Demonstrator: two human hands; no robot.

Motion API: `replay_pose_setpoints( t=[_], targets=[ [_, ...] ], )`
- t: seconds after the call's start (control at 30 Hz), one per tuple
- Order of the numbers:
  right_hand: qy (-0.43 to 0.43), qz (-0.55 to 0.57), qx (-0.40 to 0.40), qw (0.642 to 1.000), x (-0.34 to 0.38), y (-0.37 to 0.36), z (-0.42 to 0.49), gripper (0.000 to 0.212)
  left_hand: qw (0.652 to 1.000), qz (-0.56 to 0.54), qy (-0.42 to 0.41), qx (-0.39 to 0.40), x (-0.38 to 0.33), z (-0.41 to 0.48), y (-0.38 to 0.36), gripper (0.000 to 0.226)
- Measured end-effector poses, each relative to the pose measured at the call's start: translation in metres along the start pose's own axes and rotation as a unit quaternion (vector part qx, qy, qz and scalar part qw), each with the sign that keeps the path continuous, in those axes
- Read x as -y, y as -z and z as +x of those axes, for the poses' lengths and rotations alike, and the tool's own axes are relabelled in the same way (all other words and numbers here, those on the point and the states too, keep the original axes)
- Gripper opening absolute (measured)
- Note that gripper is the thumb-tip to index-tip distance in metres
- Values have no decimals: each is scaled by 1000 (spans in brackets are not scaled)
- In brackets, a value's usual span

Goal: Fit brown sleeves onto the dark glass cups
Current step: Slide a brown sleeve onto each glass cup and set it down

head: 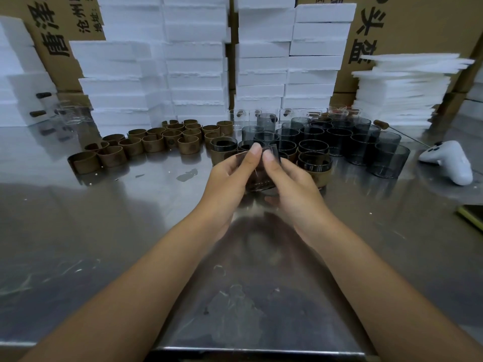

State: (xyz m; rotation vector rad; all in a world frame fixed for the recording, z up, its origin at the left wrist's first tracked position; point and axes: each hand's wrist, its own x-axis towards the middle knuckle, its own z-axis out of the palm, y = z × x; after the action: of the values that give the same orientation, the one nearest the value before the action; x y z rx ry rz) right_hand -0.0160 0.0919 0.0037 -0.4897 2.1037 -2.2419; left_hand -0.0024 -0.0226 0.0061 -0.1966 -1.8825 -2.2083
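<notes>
Both hands hold one dark glass cup above the steel table, in the middle of the view. My left hand grips its left side and my right hand grips its right side, thumbs up at the rim. A brown band seems to wrap the cup's lower part, blurred. Loose brown sleeves lie in a cluster at the left. Bare dark glass cups crowd the right. A few cups wearing sleeves stand just behind my hands.
White foam boxes are stacked along the back, with cardboard cartons behind. A pile of foam sheets sits at the right. A white controller lies on the table at the right. Clear glasses stand at back left.
</notes>
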Motion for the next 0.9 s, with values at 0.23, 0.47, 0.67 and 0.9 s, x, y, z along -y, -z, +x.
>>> replay_pose_setpoints(
  t=[0.23, 0.47, 0.67, 0.9],
  targets=[
    [-28, 3, -25, 999, 1, 1, -1, 34, 998, -19, 22, 57, 0, -3, -1, 41],
    [-12, 59, -35, 998, 4, 2, -3, 35, 997, -50, 37, 34, 1, 0, 4, 43],
    [-22, 77, -28, 996, 6, 9, -3, 34, 994, -75, 61, 43, -2, 1, 7, 35],
    [-57, 106, -46, 992, 9, 12, -2, 32, 987, -106, 83, 84, -5, 1, 8, 25]
  ],
)
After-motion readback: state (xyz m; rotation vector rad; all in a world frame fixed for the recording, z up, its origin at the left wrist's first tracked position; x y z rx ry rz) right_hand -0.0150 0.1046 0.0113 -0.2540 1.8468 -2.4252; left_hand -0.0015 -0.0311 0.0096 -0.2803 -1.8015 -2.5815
